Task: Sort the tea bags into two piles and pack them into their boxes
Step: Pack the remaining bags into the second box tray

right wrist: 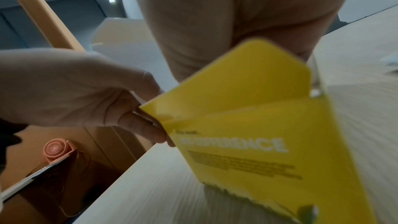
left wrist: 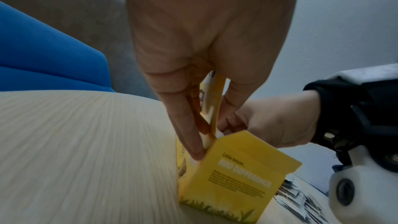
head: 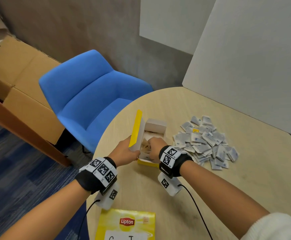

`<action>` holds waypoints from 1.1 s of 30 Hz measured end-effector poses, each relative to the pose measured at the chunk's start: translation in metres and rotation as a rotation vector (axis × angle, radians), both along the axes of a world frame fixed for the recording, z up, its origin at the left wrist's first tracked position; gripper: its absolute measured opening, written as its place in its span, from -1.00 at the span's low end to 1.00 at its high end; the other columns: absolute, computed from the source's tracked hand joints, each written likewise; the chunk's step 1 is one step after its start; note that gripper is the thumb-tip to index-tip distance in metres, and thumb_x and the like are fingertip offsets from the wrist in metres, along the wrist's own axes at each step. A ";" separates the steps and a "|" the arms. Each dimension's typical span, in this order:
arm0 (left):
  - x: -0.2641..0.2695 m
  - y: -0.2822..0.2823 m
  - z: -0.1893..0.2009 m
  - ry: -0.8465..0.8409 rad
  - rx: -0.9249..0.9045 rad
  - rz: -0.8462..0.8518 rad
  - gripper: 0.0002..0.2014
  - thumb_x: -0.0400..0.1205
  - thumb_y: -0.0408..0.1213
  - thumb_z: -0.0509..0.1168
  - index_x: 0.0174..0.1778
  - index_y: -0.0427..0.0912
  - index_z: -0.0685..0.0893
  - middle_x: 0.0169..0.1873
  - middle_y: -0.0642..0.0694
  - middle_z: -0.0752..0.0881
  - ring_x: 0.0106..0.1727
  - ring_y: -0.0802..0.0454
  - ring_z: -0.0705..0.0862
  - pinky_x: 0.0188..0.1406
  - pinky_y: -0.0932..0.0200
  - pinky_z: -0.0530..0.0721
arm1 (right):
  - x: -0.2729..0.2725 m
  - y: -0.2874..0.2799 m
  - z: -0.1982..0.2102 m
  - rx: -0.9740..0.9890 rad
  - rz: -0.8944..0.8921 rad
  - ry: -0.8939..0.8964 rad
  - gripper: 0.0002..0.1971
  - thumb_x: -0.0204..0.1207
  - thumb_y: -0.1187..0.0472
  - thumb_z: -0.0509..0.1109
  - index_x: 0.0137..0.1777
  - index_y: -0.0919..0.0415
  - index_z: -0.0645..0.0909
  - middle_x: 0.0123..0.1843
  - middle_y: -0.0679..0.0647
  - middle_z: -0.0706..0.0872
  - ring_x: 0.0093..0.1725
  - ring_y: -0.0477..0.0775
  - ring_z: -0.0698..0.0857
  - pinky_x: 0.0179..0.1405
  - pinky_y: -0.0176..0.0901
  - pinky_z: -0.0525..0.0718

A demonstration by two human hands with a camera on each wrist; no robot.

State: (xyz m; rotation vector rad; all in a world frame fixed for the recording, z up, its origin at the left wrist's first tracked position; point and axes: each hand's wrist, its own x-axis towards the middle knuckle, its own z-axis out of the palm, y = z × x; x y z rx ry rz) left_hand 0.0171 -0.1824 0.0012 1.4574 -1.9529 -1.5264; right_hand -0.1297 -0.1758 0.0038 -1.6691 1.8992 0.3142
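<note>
Open yellow box stands on the round table, toward its left edge as I see it from the head view. Lid flap raised, yellow outside, white inside. Tan tea bags sit packed in the near half of the box; the far half shows white cardboard.

My left hand grips the near corner of the lid flap, thumb on the inner face, fingers curled down the outer face; the left wrist view shows the pinch plainly. My right hand is down inside the box over the tan bags, fingers curled. Cannot tell whether it has hold of any bag; the right wrist view gives only palm and the yellow end panel.

Just right of the box: a loose heap of grey-white sachets on the table, one small yellow tag showing among them.

Near table edge, close to me: a flat yellow Lipton pack, partly cut off by the frame.

Beyond the table: blue chair, brown cardboard cartons by the wall, white board standing behind the table.
</note>
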 end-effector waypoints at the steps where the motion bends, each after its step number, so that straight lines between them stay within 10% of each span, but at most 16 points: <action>1: 0.000 -0.001 0.000 -0.006 -0.002 -0.010 -0.56 0.55 -0.46 0.27 0.37 -0.17 0.45 0.10 -0.23 0.64 -0.04 -0.18 0.73 -0.02 -0.09 0.76 | 0.001 0.001 0.001 0.002 0.012 0.005 -0.84 0.49 0.30 0.43 0.03 0.33 0.58 -0.10 0.19 0.62 -0.12 0.11 0.57 -0.18 -0.20 0.50; 4: -0.002 -0.006 0.001 -0.023 -0.002 -0.040 -0.52 0.56 -0.46 0.26 0.41 -0.15 0.42 0.14 -0.22 0.63 -0.01 -0.19 0.71 0.00 -0.13 0.75 | 0.000 0.000 0.001 0.016 0.035 0.026 -0.84 0.48 0.31 0.43 -0.04 0.28 0.49 -0.24 0.12 0.51 -0.11 0.12 0.56 -0.18 -0.18 0.49; 10: -0.003 -0.010 -0.001 -0.040 -0.009 -0.102 -0.48 0.56 -0.44 0.27 0.46 -0.11 0.39 0.12 -0.19 0.64 0.00 -0.16 0.71 0.05 -0.12 0.74 | 0.000 -0.002 -0.005 -0.029 -0.012 -0.018 -0.65 0.43 0.31 0.49 0.13 0.30 0.44 0.21 0.28 0.55 0.07 0.22 0.58 -0.10 -0.11 0.49; 19: -0.002 -0.011 -0.004 -0.083 -0.048 -0.107 -0.44 0.54 -0.41 0.28 0.48 -0.11 0.36 0.17 -0.22 0.64 0.09 -0.20 0.67 0.10 -0.18 0.71 | -0.002 0.000 -0.005 -0.030 -0.089 -0.070 -0.43 0.40 0.36 0.50 0.37 0.30 0.35 0.27 0.27 0.50 0.21 0.28 0.59 0.00 -0.05 0.56; 33: -0.005 -0.010 -0.001 -0.170 -0.108 -0.174 -0.50 0.56 -0.37 0.26 0.43 -0.12 0.36 0.09 -0.21 0.65 0.02 -0.16 0.67 0.07 -0.14 0.70 | -0.022 -0.007 0.001 -0.124 -0.203 -0.304 -0.62 0.51 0.25 0.38 0.33 0.20 0.48 0.17 0.14 0.64 0.11 0.12 0.65 0.13 -0.05 0.66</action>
